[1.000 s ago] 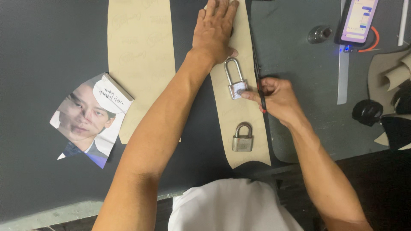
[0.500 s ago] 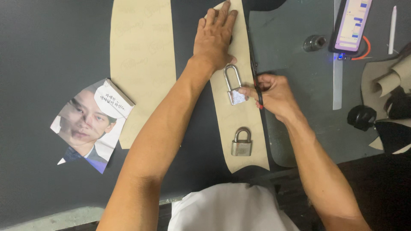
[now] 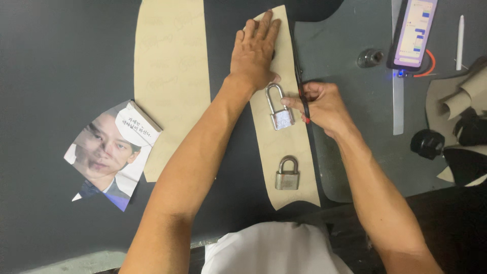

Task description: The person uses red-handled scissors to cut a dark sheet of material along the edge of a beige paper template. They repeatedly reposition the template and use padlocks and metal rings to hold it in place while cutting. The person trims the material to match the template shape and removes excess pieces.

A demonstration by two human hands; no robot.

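My left hand (image 3: 256, 48) lies flat, fingers spread, on the upper part of a narrow beige paper pattern (image 3: 284, 147) laid over dark material (image 3: 61, 61). My right hand (image 3: 322, 104) grips a thin dark tool with a red tip (image 3: 304, 104) and holds it against the pattern's right edge. A silver long-shackle padlock (image 3: 280, 109) rests on the pattern just left of my right hand. A smaller padlock (image 3: 287, 174) sits lower on the same pattern.
A wider beige pattern piece (image 3: 170, 76) lies to the left. A printed booklet with a portrait (image 3: 111, 152) sits at the lower left. A lit phone (image 3: 415, 31), a small metal cylinder (image 3: 369, 57), a white pen (image 3: 459, 35), a ruler (image 3: 398, 99) and rolled paper (image 3: 464, 96) are at the right.
My right hand with the tool has slid a little farther up along the pattern's right edge. My left hand stays pressed on the pattern.
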